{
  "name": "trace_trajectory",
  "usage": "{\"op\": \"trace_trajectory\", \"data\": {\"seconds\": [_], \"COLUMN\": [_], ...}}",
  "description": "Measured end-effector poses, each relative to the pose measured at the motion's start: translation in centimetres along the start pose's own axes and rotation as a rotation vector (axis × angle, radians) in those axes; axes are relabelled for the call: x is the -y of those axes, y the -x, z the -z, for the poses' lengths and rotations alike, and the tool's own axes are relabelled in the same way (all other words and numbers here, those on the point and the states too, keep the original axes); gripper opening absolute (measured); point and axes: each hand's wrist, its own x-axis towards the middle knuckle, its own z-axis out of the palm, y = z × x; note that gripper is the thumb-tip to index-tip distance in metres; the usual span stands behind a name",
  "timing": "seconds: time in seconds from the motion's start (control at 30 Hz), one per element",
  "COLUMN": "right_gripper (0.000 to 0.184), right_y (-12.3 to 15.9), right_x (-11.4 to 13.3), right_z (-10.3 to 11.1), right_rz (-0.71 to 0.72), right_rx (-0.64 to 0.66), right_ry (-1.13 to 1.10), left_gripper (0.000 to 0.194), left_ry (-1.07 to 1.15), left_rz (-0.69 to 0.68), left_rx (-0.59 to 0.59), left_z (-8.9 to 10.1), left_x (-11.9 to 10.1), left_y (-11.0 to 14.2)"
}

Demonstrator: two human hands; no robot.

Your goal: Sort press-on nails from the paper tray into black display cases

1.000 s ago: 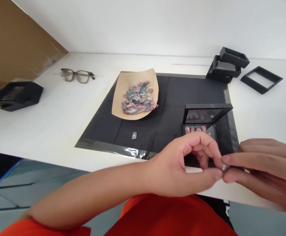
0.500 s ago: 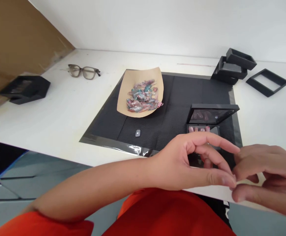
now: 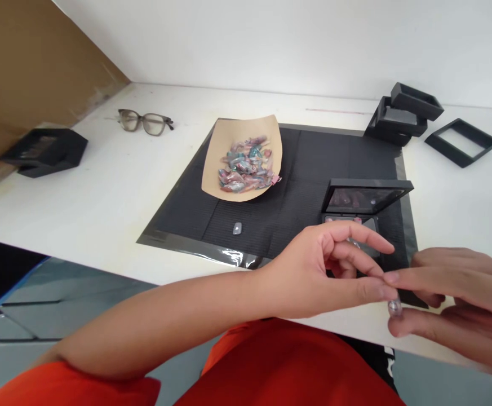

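My left hand point(image 3: 330, 270) and my right hand point(image 3: 452, 304) meet at the table's front edge, low right in the head view. The right hand pinches a small shiny press-on nail point(image 3: 394, 307) between thumb and forefinger. My left thumb and forefinger reach to that nail, fingers apart, holding nothing I can see. Just behind the hands stands an open black case point(image 3: 366, 198) with a clear lid and pink nails inside. A tan paper point(image 3: 246, 160) heaped with several coloured nails lies on the black mat point(image 3: 309, 163). One loose nail point(image 3: 237, 228) lies on the mat near its front.
Glasses point(image 3: 145, 121) lie at the back left of the white table point(image 3: 114, 186). A black tray point(image 3: 45, 151) sits at the far left beside brown cardboard point(image 3: 21, 62). Stacked black cases point(image 3: 408, 113) and an empty black frame point(image 3: 462, 142) stand at the back right.
The camera view shifted slightly left to right early on. My left fingers opened from a pinch, and the small nail now sits between my right thumb and forefinger, a little lower.
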Motion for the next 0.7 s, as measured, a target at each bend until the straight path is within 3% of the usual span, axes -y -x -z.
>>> {"op": "trace_trajectory", "data": {"seconds": [0.3, 0.4, 0.5, 0.6, 0.7], "right_gripper": [0.011, 0.009, 0.014, 0.029, 0.041], "right_y": [0.5, 0.9, 0.9, 1.0, 1.2], "right_x": [0.5, 0.3, -0.3, -1.6, -2.8], "right_z": [-0.7, -0.4, -0.2, -0.5, -1.1], "right_rz": [-0.083, -0.186, -0.288, -0.338, -0.370], "right_rx": [-0.078, -0.168, -0.192, -0.036, 0.135], "right_ry": [0.015, 0.040, 0.072, 0.060, 0.051], "left_gripper": [0.065, 0.056, 0.050, 0.058, 0.059], "left_ry": [-0.044, -0.076, -0.072, -0.093, -0.155], "left_rz": [0.047, -0.043, -0.220, -0.385, -0.441], "left_rx": [-0.023, -0.067, -0.109, -0.184, -0.271], "left_z": [0.0, -0.1, -0.2, 0.0, 0.2], "left_x": [-0.5, -1.2, -1.7, -2.0, -2.0], "left_y": [0.0, 0.2, 0.3, 0.3, 0.2]}}
